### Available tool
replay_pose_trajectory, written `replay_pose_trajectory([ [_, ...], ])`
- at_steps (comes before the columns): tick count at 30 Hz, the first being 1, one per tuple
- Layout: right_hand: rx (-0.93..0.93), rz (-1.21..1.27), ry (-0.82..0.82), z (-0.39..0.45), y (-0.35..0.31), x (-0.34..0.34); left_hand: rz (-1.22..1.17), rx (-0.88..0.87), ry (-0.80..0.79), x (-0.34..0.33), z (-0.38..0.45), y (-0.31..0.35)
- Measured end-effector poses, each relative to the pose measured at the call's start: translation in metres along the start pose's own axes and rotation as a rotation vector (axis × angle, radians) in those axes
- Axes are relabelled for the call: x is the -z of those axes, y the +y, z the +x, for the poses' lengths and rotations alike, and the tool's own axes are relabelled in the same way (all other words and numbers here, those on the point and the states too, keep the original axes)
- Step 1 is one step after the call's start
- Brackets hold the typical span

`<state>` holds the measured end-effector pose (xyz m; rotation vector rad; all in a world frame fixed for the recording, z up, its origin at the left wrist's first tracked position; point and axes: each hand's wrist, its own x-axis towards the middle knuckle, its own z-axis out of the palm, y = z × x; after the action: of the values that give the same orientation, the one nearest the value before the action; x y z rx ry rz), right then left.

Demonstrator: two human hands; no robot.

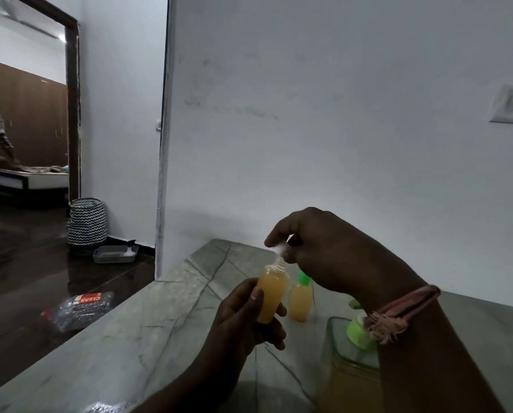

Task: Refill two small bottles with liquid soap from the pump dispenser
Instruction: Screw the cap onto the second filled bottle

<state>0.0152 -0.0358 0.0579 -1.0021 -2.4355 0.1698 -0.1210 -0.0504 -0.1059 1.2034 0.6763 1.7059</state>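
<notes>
Grip, left: left hand (246,315) wrapped round the lower body of the small bottle (271,295), thumb up the near side, bottle held upright above the stone counter (148,320).
Grip, right: right hand (323,248) pinching a small pale cap (280,251) between thumb and fingertips, directly over the bottle's neck; touching the neck or just clear of it, cannot tell through the blur.
Fill level: held bottle full of orange-yellow soap nearly to the shoulder.
Second bottle: second small bottle (300,299) standing on the counter just beyond the held one, also full, green cap (304,278) on.
Dispenser: pump dispenser (353,371) at lower right, green pump head (358,333) partly behind the right wrist, yellow liquid in its lower part.
Wrist: pink thread band (404,308) on the right wrist.
Step in hand: most likely capping the held bottle, filling apparently done on both.
Next move calls for: cap squared on the thread, then twisted down while the left hand keeps the bottle upright and steady; a tilt risks spilling, with the level so high.
Floor, left: crumpled clear plastic bottle (79,308) and patterned basket (86,222), well apart from the work.
</notes>
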Motion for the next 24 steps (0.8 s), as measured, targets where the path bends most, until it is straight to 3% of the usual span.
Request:
replay_pose_trajectory([
  [13,0.030,0.011,-0.070,-0.008,0.001,0.006,-0.060,0.102,-0.080,-0.005,-0.010,0.006],
  [24,-0.050,-0.053,-0.079,-0.003,0.001,-0.004,-0.099,0.108,-0.029,-0.004,-0.010,0.010],
])
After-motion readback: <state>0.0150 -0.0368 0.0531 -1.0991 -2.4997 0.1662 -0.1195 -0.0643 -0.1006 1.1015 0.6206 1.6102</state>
